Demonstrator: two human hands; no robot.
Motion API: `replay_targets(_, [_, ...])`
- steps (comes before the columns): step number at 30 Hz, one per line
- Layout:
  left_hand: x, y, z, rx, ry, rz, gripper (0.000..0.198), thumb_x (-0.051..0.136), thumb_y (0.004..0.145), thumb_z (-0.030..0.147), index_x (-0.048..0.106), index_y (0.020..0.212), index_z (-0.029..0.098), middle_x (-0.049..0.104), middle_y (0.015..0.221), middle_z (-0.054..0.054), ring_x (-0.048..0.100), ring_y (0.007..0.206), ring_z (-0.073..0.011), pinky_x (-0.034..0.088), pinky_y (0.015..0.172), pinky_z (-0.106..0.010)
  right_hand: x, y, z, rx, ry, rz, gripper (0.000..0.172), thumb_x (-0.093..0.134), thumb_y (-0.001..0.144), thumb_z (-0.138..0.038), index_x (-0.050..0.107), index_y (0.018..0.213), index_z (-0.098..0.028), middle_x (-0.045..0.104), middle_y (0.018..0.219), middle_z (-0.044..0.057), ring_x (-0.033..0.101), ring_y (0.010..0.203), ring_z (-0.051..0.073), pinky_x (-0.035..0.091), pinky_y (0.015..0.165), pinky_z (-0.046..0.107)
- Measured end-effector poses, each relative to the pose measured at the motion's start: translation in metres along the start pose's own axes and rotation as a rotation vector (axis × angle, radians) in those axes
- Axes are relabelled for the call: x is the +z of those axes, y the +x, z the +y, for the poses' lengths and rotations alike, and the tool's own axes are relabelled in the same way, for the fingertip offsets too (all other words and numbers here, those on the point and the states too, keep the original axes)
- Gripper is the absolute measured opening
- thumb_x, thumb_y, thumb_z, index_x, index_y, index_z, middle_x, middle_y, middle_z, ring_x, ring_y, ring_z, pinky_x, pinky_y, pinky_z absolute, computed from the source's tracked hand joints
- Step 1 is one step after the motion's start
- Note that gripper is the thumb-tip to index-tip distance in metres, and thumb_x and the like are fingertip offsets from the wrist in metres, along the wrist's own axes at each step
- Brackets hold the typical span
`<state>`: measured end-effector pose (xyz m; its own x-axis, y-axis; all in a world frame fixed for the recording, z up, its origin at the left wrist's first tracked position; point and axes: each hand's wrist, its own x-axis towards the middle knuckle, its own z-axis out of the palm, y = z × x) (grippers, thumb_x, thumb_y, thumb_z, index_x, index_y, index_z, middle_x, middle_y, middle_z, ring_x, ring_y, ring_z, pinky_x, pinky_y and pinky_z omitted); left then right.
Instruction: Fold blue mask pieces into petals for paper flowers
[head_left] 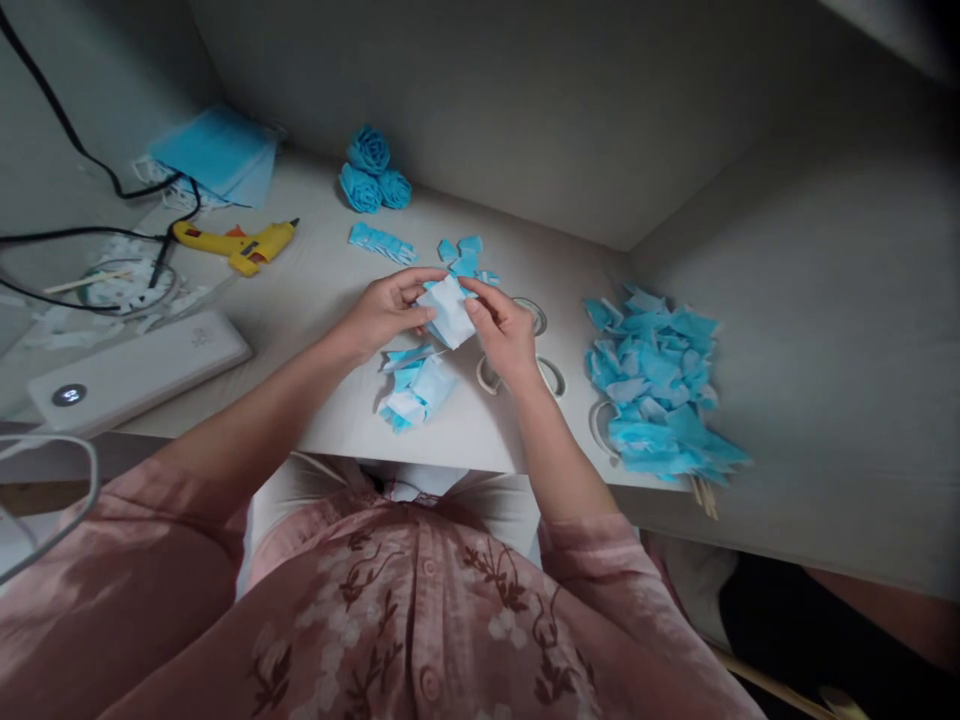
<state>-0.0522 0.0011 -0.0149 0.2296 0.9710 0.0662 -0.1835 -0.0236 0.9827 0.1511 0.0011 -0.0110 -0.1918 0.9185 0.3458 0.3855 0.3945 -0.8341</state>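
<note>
Between my two hands is a small stack of blue and white fabric pieces point(451, 312), its white side facing me. My left hand point(394, 312) grips its left edge between thumb and fingers. On the other side, my right hand point(504, 325) pinches the right edge. Just below lies a loose pile of blue and white pieces point(420, 388) on the table. Past my fingertips are a few small blue cut pieces point(463, 250) and a pleated blue strip point(381, 243). Three blue fabric roses point(367, 150) stand farther back.
At left are a yellow glue gun point(244, 245), a stack of blue face masks point(214, 150), black cables, white scraps point(120, 280) and a white power bank point(142, 370). Tape rolls point(553, 377) lie beside my right wrist. A large heap of blue pieces point(656, 370) sits at right.
</note>
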Motion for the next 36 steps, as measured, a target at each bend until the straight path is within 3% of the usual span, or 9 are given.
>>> replay_targets(5, [0.001, 0.001, 0.000, 0.052, 0.011, 0.074, 0.058, 0.080, 0.070, 0.022, 0.066, 0.126, 0.015, 0.072, 0.108, -0.007, 0.064, 0.080, -0.0134, 0.049, 0.063, -0.022, 0.001, 0.005, 0.005, 0.113, 0.141, 0.068, 0.062, 0.055, 0.091, -0.072, 0.072, 0.130, -0.026, 0.077, 0.101, 0.005, 0.071, 0.096, 0.021, 0.059, 0.087, 0.036])
replay_targets(9, [0.000, 0.003, 0.000, 0.096, -0.018, 0.129, 0.059, 0.078, 0.072, 0.022, 0.064, 0.129, 0.017, 0.072, 0.108, -0.007, 0.064, 0.078, -0.0130, 0.050, 0.063, -0.022, 0.006, 0.007, 0.005, 0.287, 0.459, -0.071, 0.075, 0.063, 0.079, -0.081, 0.073, 0.123, -0.022, 0.075, 0.112, 0.009, 0.071, 0.097, 0.022, 0.064, 0.079, 0.036])
replay_targets(13, [0.001, 0.002, 0.000, 0.129, -0.030, 0.170, 0.057, 0.078, 0.074, 0.022, 0.064, 0.129, 0.020, 0.071, 0.100, -0.004, 0.063, 0.075, -0.0123, 0.051, 0.065, -0.022, 0.014, 0.003, -0.001, 0.308, 0.572, -0.167, 0.062, 0.078, 0.069, -0.074, 0.074, 0.105, -0.024, 0.075, 0.107, 0.007, 0.069, 0.096, 0.022, 0.065, 0.076, 0.035])
replay_targets(17, [0.003, 0.000, 0.001, 0.123, -0.011, 0.175, 0.058, 0.082, 0.072, 0.023, 0.064, 0.128, 0.023, 0.071, 0.094, -0.003, 0.065, 0.078, -0.0151, 0.051, 0.067, -0.024, 0.020, 0.001, 0.001, 0.267, 0.497, -0.091, 0.053, 0.086, 0.067, -0.059, 0.072, 0.105, -0.024, 0.072, 0.093, 0.001, 0.064, 0.085, 0.017, 0.060, 0.073, 0.030])
replay_targets(22, [0.001, 0.002, 0.003, 0.125, -0.107, 0.229, 0.058, 0.077, 0.082, 0.042, 0.060, 0.135, 0.026, 0.070, 0.091, -0.003, 0.067, 0.078, -0.0163, 0.049, 0.069, -0.027, 0.020, 0.004, 0.008, 0.244, 0.441, -0.005, 0.038, 0.082, 0.071, -0.054, 0.072, 0.091, -0.023, 0.057, 0.072, -0.003, 0.053, 0.072, 0.013, 0.058, 0.068, 0.027])
replay_targets(26, [-0.002, 0.002, 0.002, 0.012, -0.056, 0.136, 0.041, 0.079, 0.077, 0.037, 0.072, 0.113, 0.018, 0.070, 0.079, -0.003, 0.062, 0.066, -0.0129, 0.046, 0.063, -0.025, 0.016, 0.005, 0.005, 0.248, 0.456, 0.011, 0.038, 0.079, 0.072, -0.053, 0.072, 0.096, -0.024, 0.050, 0.069, -0.005, 0.051, 0.070, 0.012, 0.059, 0.070, 0.028])
replay_targets(30, [0.001, -0.003, 0.002, -0.018, 0.066, 0.015, 0.031, 0.086, 0.068, 0.036, 0.077, 0.090, 0.015, 0.069, 0.072, -0.002, 0.057, 0.063, -0.0116, 0.044, 0.061, -0.026, 0.015, 0.004, 0.000, 0.240, 0.457, 0.001, 0.044, 0.081, 0.070, -0.056, 0.073, 0.099, -0.024, 0.058, 0.074, -0.004, 0.054, 0.074, 0.013, 0.059, 0.070, 0.027])
replay_targets(36, [0.004, -0.004, 0.000, -0.037, 0.072, 0.107, 0.029, 0.086, 0.069, 0.040, 0.071, 0.066, 0.015, 0.067, 0.063, -0.001, 0.054, 0.057, -0.0097, 0.042, 0.060, -0.026, 0.019, 0.001, 0.003, 0.177, 0.428, -0.043, 0.048, 0.081, 0.071, -0.062, 0.072, 0.100, -0.024, 0.065, 0.082, -0.001, 0.058, 0.077, 0.014, 0.057, 0.070, 0.026])
